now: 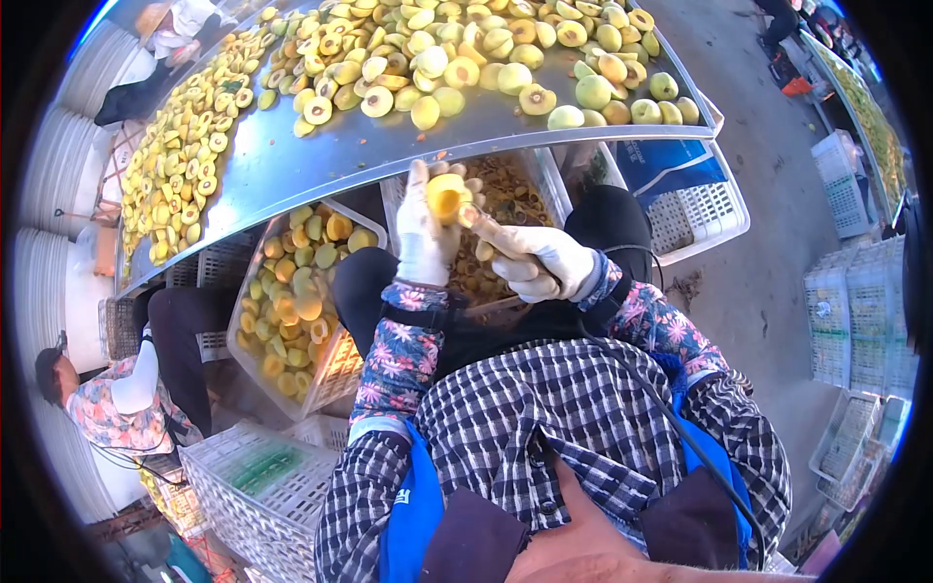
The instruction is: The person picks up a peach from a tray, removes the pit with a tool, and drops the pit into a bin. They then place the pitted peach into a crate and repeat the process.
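Note:
My left hand (428, 228), in a white glove, holds up a yellow apricot half (447, 197), cut face toward me, just off the table's edge. My gloved right hand (552, 260) is closed around a slim brownish hand tool (496, 233). The tool's tip, with a small brownish piece at it, is right beside the fruit; its exact kind I cannot tell. Below both hands, between my knees, stands a crate (556, 185) of brownish scraps and fruit pieces. Ahead, the metal table (282, 146) carries heaps of halved and whole apricots (428, 63).
Left of my knee, a tilted crate (255, 361) holds yellow fruit. White plastic crates (258, 476) stand lower left, with more stacked at right (860, 316). A blue bag (666, 167) lies over a white basket (734, 219). Another person (121, 394) sits at the left.

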The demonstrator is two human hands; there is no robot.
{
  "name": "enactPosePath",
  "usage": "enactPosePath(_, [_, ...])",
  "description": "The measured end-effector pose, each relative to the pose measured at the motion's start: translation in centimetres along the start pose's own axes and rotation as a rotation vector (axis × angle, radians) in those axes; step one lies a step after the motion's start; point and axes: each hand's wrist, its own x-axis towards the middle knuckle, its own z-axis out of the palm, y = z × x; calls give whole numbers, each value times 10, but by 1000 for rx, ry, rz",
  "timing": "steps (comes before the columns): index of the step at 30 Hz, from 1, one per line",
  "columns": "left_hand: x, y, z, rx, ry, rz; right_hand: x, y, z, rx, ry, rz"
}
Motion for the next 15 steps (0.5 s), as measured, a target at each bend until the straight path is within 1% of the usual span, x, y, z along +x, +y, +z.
enactPosePath(1, [6,9,-18,-1,-67,45,-2,-2,-3,-38,19,23])
enactPosePath(2, [5,25,-31,22,-95,181,-6,-6,-7,-45,15,19])
enactPosePath(3, [-4,45,-44,197,-63,409,-10,-9,-11,-440,172,-25])
enactPosePath(4, [-7,70,-65,970,139,791,-12,-12,-14,-834,331,-72])
enactPosePath(5, [-47,100,-33,1381,226,850,-13,-12,-14,-1044,491,-33])
enactPosePath(6, [-36,124,-80,1794,300,1085,-14,-13,-17,-1046,487,-41])
enactPosePath(7, [5,148,-153,910,388,644,-17,-13,-23,-1095,531,-10])
enactPosePath(8, [5,159,-171,1255,369,524,-18,-13,-26,-1142,575,25])
enactPosePath(10, [-14,160,-114,2140,652,560,-18,-13,-27,-1101,571,13])
enactPosePath(12, [18,153,-106,1741,358,603,-12,-8,-33,-1086,546,-49])
enactPosePath(14, [59,129,-63,1568,128,569,-10,-7,-31,-1050,527,-49])
enactPosePath(15, [75,115,-39,1585,58,535,-11,-9,-27,-1143,524,-35])
